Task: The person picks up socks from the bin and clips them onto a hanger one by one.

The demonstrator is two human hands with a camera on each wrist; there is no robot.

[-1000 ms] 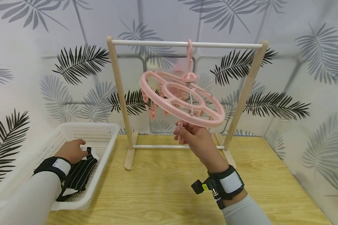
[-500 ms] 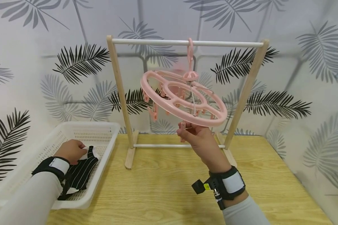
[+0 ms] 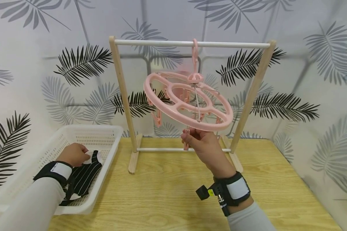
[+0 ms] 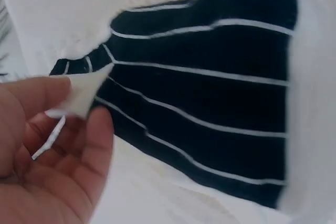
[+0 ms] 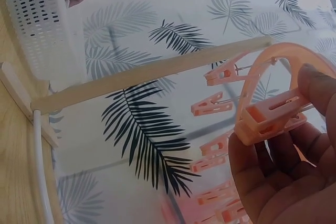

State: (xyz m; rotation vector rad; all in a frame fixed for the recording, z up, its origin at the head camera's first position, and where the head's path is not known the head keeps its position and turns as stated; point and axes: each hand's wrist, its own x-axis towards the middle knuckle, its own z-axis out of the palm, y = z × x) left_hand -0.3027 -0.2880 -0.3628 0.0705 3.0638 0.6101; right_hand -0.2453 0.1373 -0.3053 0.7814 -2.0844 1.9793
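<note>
Head view: at eight o'clock, inside the white basket [image 3: 104,175], your left hand [image 3: 73,154] pinches the white edge of the striped garment [image 3: 86,175]; at five o'clock, your right hand [image 3: 203,142] pinches a pink clothespin [image 3: 186,145] beneath the round hanger [image 3: 188,120].

No text or number can be read; no brand or sign either.

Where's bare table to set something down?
The table is bare before the rack, between basket and right wristband, and right of that wristband. Crowded: under the ring, where the right hand pinches a peg, and in the basket, where the left hand pinches the garment.
</note>
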